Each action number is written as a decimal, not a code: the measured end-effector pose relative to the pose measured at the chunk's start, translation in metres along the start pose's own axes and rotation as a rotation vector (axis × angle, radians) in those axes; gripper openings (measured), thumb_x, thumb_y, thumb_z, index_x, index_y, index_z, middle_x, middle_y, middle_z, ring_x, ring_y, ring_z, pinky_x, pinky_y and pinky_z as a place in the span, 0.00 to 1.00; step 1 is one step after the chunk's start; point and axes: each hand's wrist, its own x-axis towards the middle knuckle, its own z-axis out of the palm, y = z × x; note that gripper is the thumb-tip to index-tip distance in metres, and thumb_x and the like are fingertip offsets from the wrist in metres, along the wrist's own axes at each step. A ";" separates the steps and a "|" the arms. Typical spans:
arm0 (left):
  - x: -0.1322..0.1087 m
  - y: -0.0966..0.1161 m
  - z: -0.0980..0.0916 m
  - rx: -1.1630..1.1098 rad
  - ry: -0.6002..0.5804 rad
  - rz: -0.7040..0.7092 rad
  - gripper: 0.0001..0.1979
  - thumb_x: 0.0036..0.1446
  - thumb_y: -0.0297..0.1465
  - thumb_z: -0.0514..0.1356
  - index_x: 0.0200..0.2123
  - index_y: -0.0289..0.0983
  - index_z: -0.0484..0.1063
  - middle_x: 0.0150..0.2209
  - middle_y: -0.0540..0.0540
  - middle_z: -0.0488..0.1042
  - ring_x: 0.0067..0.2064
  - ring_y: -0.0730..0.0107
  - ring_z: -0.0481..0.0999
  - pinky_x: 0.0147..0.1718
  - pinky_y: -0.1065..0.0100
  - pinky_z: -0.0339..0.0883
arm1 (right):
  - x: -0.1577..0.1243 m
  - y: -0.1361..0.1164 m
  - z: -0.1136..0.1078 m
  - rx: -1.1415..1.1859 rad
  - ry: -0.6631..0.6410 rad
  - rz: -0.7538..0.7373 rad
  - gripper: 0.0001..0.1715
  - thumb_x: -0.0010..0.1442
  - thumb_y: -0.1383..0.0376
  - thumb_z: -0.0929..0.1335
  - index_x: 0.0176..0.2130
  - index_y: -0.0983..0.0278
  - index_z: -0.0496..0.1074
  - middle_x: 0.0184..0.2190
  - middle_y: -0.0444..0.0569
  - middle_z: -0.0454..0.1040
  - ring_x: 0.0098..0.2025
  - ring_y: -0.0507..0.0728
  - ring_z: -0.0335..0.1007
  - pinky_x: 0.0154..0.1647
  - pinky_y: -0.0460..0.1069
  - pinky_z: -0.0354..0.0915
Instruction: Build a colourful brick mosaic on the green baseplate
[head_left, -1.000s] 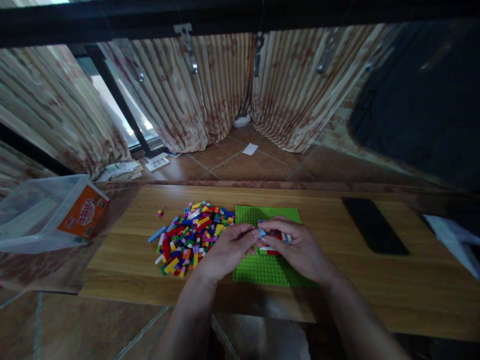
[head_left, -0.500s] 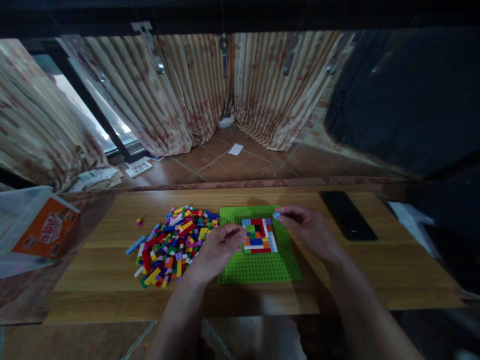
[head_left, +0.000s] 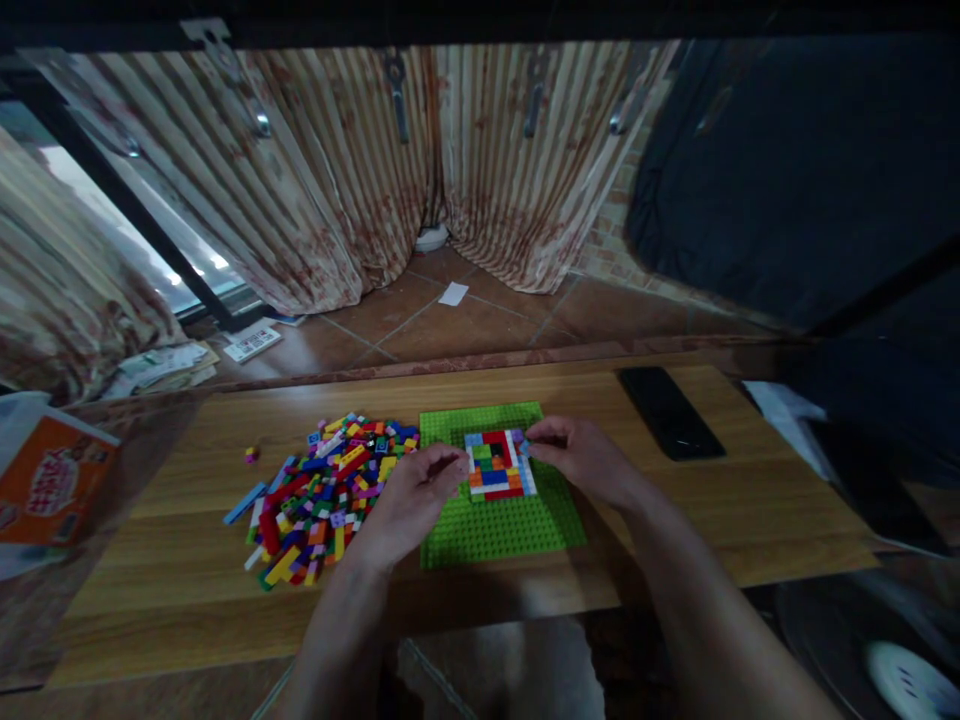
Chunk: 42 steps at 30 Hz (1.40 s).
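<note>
A green studded baseplate lies on the wooden table, bearing a small multicoloured block of toy bricks in red, blue, white, orange and green, with a gap near its middle. My right hand pinches a small light-blue brick at the block's upper right edge; whether it touches the block is hard to tell. At the block's left side is my left hand, thumb and fingertips together; what they hold, if anything, cannot be made out.
A heap of loose bricks spreads left of the baseplate, with one small brick piece apart from it. A black phone lies to the right. An orange-labelled plastic container stands beyond the table's left end.
My right hand has brought the light-blue brick down and left, from above the baseplate's corner to the block's upper right edge. My left hand stays beside the block. The camera view has shifted.
</note>
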 end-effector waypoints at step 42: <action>-0.003 -0.003 -0.001 0.111 0.013 0.061 0.14 0.57 0.39 0.56 0.35 0.35 0.75 0.27 0.50 0.72 0.29 0.72 0.67 0.29 0.72 0.60 | 0.005 -0.003 0.017 -0.124 0.134 0.040 0.08 0.53 0.61 0.68 0.26 0.62 0.70 0.23 0.46 0.74 0.26 0.55 0.70 0.28 0.49 0.62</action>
